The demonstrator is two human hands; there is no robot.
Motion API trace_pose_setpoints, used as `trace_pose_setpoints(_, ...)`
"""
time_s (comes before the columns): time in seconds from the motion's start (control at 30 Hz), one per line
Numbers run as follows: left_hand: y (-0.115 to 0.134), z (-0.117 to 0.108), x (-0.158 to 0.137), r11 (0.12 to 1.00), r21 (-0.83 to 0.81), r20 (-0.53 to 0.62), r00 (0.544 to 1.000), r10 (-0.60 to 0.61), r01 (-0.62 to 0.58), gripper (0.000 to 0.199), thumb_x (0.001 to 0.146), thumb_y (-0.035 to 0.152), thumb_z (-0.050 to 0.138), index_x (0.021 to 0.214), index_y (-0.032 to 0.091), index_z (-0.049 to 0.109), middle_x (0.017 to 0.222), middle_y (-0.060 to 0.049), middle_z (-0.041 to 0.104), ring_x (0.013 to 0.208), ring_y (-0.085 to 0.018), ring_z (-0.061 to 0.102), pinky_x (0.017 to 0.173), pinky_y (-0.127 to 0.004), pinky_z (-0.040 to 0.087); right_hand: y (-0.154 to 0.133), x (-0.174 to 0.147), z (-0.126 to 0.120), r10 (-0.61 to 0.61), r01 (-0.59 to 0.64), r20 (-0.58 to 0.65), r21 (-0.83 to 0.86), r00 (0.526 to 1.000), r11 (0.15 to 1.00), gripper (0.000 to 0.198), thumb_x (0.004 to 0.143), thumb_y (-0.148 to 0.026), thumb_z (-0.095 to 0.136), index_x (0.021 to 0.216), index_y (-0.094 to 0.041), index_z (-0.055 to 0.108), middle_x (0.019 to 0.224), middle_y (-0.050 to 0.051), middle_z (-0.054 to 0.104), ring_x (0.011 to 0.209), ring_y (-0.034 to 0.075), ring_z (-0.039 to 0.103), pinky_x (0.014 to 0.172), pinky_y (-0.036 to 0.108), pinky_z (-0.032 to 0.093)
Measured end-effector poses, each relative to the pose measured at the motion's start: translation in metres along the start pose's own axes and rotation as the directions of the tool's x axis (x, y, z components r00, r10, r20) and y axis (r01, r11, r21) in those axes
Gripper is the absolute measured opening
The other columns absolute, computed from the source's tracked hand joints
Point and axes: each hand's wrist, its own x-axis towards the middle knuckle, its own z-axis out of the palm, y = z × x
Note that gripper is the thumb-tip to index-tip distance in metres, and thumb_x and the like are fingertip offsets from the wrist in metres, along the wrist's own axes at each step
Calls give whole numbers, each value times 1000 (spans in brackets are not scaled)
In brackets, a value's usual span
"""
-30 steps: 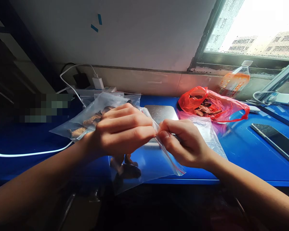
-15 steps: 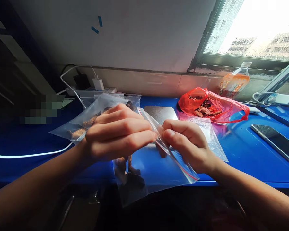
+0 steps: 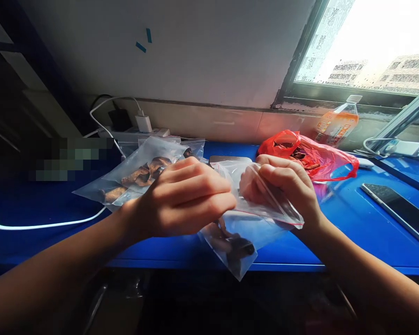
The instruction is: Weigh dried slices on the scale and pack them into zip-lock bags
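A clear zip bag (image 3: 265, 228) with a red line along its mouth is held between my two hands above the desk's front edge. Brown dried pieces (image 3: 235, 244) lie in its lower corner. My left hand (image 3: 195, 197) is closed on the left side of the mouth, its fingertips hidden behind the fingers. My right hand (image 3: 282, 181) pinches the mouth's other side between thumb and fingers, some fingers showing through the plastic. Left of my left hand lie filled zip bags (image 3: 143, 172) with similar brown pieces. Behind the held bag, a flat silvery plate (image 3: 226, 159) is mostly covered.
On the blue desk (image 3: 352, 232), a red plastic bag (image 3: 335, 163) of brown pieces stands at the back right. A phone (image 3: 398, 209) lies right. Behind are an orange drink bottle (image 3: 340, 121) and a charger (image 3: 144, 123) on a power strip. A white cable (image 3: 49, 227) crosses the left side.
The held bag has swung up and right, its mouth now tilted towards me. My right hand has risen slightly, and the pieces inside have shifted right.
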Motion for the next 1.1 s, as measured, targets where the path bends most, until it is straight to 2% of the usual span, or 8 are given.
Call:
trace_pose_setpoints(0.23, -9, 9, -6, 1000, -7, 22, 999, -26, 26, 13, 84, 16, 65, 94, 23, 60, 92, 0, 71, 82, -15, 65, 73, -30, 54, 2, 1, -1, 42, -35, 35, -169, 999, 985, 34, 84, -33, 52, 55, -19, 44, 51, -5, 41, 45, 6, 33, 45, 23, 28)
trace_pose_setpoints(0.4, -13, 15, -11, 991, -42, 132, 984, -118, 124, 17, 84, 26, 66, 99, 19, 63, 99, -6, 69, 86, -20, 62, 82, -36, 51, 15, 4, -9, 65, -34, 124, -236, 990, 971, 33, 87, -33, 50, 58, -18, 44, 53, -6, 38, 48, 6, 31, 46, 22, 25)
trace_pose_setpoints(0.53, -14, 13, -10, 972, 46, 172, 957, -235, 230, 23, 84, 38, 64, 94, 18, 68, 106, -11, 62, 92, -25, 58, 81, -39, 50, 19, 4, -13, 90, -27, 203, -296, 975, 955, 32, 89, -34, 48, 61, -18, 44, 56, -5, 37, 50, 6, 32, 46, 22, 24)
trace_pose_setpoints(0.63, -18, 11, -9, 944, 101, 227, 917, -329, 314, 28, 83, 45, 62, 95, 21, 70, 112, -12, 59, 98, -27, 57, 85, -43, 47, 19, 4, -13, 106, -34, 207, -323, 973, 946, 32, 88, -33, 47, 60, -19, 41, 56, -6, 33, 51, 7, 30, 46, 22, 23)
trace_pose_setpoints(0.77, -28, 9, -9, 906, 110, 309, 853, -422, 408, 34, 85, 51, 57, 92, 20, 69, 97, -8, 67, 97, -28, 57, 89, -45, 42, 20, 7, -14, 135, -35, 207, -426, 969, 904, 32, 88, -33, 44, 60, -20, 37, 57, -6, 31, 51, 7, 28, 47, 23, 22)
trace_pose_setpoints(0.9, -41, 8, -13, 824, 6, 462, 729, -505, 567, 35, 86, 50, 55, 86, 17, 65, 85, -5, 66, 79, -20, 58, 74, -33, 43, 22, 9, -14, 163, 4, 214, -618, 963, 786, 29, 91, -30, 43, 64, -19, 40, 59, -5, 36, 54, 8, 31, 49, 23, 25)
trace_pose_setpoints(0.97, -45, 7, -15, 771, -53, 538, 669, -513, 634, 32, 86, 48, 54, 81, 16, 61, 78, -4, 64, 70, -16, 55, 65, -28, 41, 22, 9, -12, 148, 8, 193, -635, 970, 772, 22, 93, -33, 43, 77, -18, 48, 65, -4, 45, 58, 9, 37, 52, 23, 30)
trace_pose_setpoints(1.1, -45, 7, -14, 710, -134, 587, 633, -505, 691, 30, 85, 44, 54, 74, 16, 56, 69, -1, 58, 62, -13, 49, 57, -25, 37, 19, 7, -12, 114, 2, 161, -586, 980, 810, 28, 98, -45, 40, 100, -19, 51, 79, 0, 55, 68, 11, 47, 59, 23, 37)
